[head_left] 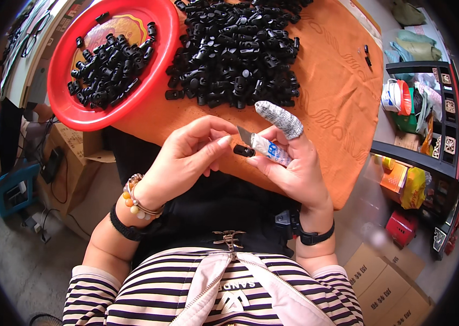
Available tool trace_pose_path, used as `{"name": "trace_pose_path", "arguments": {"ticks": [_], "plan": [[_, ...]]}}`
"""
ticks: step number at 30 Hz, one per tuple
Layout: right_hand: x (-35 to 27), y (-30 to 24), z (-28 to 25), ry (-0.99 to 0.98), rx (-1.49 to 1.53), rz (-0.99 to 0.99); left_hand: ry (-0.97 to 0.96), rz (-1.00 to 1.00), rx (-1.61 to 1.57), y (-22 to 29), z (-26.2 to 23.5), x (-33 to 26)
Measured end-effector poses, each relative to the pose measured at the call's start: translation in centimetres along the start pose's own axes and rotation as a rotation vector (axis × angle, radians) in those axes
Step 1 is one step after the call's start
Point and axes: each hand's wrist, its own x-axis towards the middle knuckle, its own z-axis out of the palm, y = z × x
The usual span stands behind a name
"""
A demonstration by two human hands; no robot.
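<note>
My right hand (295,165) grips a small knife (268,148), its handle wrapped in white material with blue marks and its bare blade pointing up and left. A grey knitted cover (279,118) sleeves one of its fingers. By the right thumb tip, just below the blade, sits a small black plastic piece (244,150) that resembles a cord lock. Close on its left, my left hand (188,155) has thumb and forefinger nearly together, fingers curled; whatever they pinch is hidden. Beyond both hands lies a large pile of similar black pieces (240,51).
A red round basin (167,51) at the far left holds more black pieces (107,73). Orange cloth (332,103) covers the table, with a few loose parts (368,56) at its right. A dark shelf rack (414,155) stands right, cardboard boxes (384,285) lower right, a blue stool (15,187) left.
</note>
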Motion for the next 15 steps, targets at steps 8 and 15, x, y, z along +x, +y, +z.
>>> {"name": "trace_pose_path", "arguments": {"ticks": [8, 15], "plan": [[1.1, -0.3, 1.1, -0.059, 0.082, -0.069, -0.168, -0.138, -0.318, 0.5, -0.8, 0.0], [1.3, -1.1, 1.8, 0.022, 0.349, -0.077, -0.093, -0.167, -0.657, 0.7, -0.9, 0.1]]}}
